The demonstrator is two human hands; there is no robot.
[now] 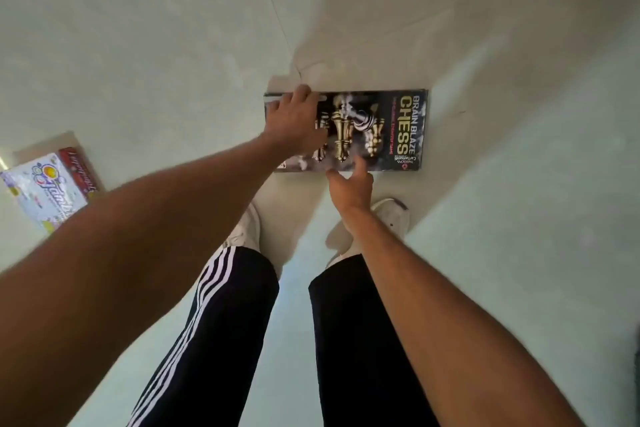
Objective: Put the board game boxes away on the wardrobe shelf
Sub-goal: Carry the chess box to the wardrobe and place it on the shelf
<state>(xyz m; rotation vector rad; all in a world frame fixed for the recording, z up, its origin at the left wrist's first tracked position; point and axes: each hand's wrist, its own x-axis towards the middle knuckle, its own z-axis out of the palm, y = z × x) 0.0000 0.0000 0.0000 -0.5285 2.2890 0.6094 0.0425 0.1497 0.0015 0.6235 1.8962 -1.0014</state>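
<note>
Legs in black track trousers with white side stripes [214, 322] stand on the pale glossy floor [138, 45], white shoes [393, 215] just short of a flat black chess box printed with gold pieces [388, 130]. The right hand [348, 189] reaches its near long edge, fingers loosely spread, fingertips touching the cardboard without closing on it. The left hand [294, 121] lies over the box's left end, fingers curled at the far edge. A white and red game box [52, 184] lies well apart, leftward.
</note>
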